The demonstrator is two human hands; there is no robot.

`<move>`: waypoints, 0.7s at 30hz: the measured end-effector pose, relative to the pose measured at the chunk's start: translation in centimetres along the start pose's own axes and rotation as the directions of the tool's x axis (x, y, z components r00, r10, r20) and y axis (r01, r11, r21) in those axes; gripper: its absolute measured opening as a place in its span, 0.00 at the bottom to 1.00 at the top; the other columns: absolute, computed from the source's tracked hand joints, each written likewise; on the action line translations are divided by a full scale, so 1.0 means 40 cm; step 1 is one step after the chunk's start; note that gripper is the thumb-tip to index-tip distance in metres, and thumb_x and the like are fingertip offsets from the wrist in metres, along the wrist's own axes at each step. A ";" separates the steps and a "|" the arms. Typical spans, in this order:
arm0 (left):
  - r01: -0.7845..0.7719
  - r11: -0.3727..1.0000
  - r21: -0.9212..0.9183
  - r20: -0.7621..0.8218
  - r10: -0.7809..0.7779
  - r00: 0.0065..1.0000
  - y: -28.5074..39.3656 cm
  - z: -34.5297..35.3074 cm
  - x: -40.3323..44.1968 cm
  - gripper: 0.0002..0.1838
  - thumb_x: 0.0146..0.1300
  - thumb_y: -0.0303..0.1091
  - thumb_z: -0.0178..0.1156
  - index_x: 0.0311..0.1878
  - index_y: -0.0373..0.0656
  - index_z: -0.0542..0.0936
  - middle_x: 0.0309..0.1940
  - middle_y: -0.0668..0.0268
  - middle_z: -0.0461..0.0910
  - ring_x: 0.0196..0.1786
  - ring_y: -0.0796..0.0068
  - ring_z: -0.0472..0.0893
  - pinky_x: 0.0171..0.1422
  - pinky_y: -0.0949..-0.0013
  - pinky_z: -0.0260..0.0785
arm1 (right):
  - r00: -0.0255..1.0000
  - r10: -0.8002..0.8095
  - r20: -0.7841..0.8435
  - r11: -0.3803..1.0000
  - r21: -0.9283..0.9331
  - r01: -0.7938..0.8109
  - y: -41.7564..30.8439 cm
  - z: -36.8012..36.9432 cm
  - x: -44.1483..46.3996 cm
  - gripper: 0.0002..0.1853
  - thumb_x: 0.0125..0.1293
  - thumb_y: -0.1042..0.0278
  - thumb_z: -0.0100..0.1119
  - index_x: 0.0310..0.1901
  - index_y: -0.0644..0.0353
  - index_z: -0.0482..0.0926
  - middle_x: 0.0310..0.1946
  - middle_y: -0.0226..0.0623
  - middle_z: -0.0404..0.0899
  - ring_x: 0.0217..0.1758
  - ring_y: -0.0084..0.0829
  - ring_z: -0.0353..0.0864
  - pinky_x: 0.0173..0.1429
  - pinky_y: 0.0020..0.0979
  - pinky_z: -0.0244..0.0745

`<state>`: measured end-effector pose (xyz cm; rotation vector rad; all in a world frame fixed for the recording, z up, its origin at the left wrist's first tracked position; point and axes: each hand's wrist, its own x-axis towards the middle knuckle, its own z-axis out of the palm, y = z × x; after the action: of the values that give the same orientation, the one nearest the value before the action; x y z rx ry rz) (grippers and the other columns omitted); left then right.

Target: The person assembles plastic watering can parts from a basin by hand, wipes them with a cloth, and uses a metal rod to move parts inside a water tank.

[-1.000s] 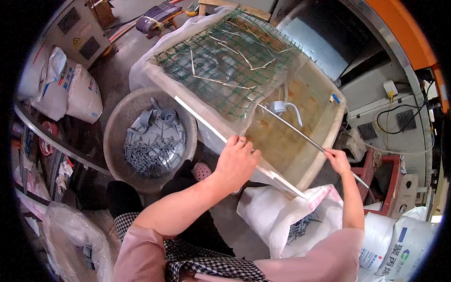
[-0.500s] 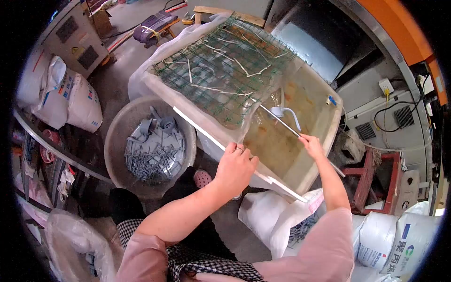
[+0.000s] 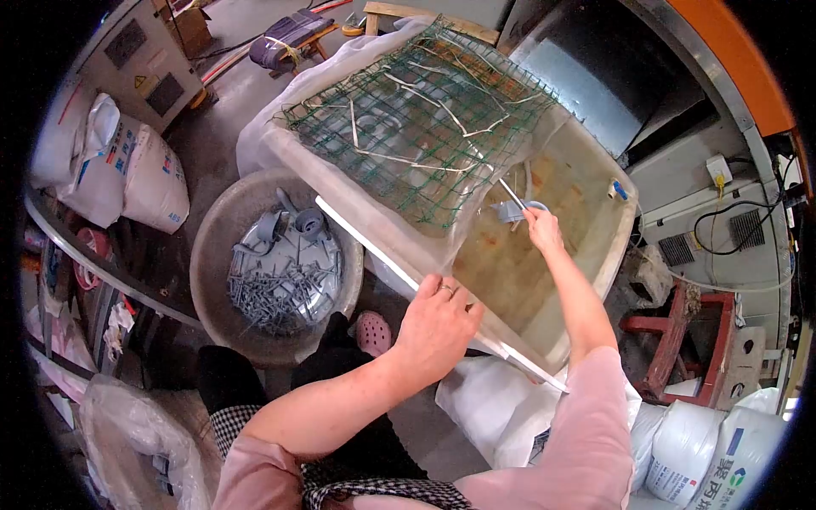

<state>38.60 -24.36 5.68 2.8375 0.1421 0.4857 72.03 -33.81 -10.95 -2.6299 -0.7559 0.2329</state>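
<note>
A large water-filled tub (image 3: 586,316) stands in front of me, partly covered by a green wire mesh (image 3: 408,153) with white strips tied on it. My right hand (image 3: 544,229) is closed around a thin metal rod (image 3: 512,194), whose far end reaches toward the mesh edge. Close to that hand, a grey curved plastic part (image 3: 510,210) sits in the water. My left hand (image 3: 438,327) has its fingers curled over a long white strip (image 3: 365,245) along the tub's near rim; the fingertips are partly hidden.
Left of the tub, a round basin (image 3: 204,276) holds grey plastic parts and many small pieces. A white sack (image 3: 484,404) is below the tub, and printed sacks (image 3: 153,183) stand at left. At right are a red metal frame (image 3: 680,348) and a cable (image 3: 722,246).
My right hand has moved forward and left over the water with the rod, nearer the grey part. My left hand stays at the near rim. The view has shifted slightly.
</note>
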 end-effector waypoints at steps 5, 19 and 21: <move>0.013 1.000 0.001 0.001 -0.013 1.000 -0.002 0.000 0.001 0.06 0.44 0.31 0.57 0.29 0.44 0.77 0.27 0.63 0.73 0.41 0.63 0.74 0.55 0.61 0.62 | 0.994 -0.105 0.017 0.994 0.037 0.104 0.007 0.075 0.067 0.16 0.64 0.53 0.55 0.46 0.52 0.82 0.37 0.50 0.81 0.44 0.49 0.80 0.48 0.40 0.74; 0.057 0.998 -0.013 0.002 -0.057 0.998 -0.019 -0.005 0.007 0.07 0.42 0.31 0.59 0.29 0.44 0.76 0.27 0.63 0.73 0.42 0.62 0.74 0.55 0.62 0.60 | 1.000 0.009 0.026 0.992 0.127 -0.013 -0.044 0.132 0.166 0.16 0.63 0.56 0.55 0.48 0.52 0.81 0.40 0.51 0.80 0.47 0.49 0.78 0.50 0.42 0.73; 0.047 0.999 -0.027 -0.027 -0.048 0.999 -0.014 -0.004 0.007 0.07 0.42 0.31 0.59 0.28 0.44 0.76 0.27 0.63 0.73 0.42 0.63 0.74 0.55 0.62 0.61 | 0.998 -0.017 0.063 0.995 0.099 0.011 -0.016 0.102 0.129 0.15 0.64 0.57 0.55 0.49 0.52 0.80 0.40 0.52 0.79 0.47 0.50 0.78 0.51 0.42 0.73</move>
<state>38.77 -23.73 5.74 2.7962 0.2059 0.5123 74.98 -29.19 -14.67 -2.5342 -0.7632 0.3430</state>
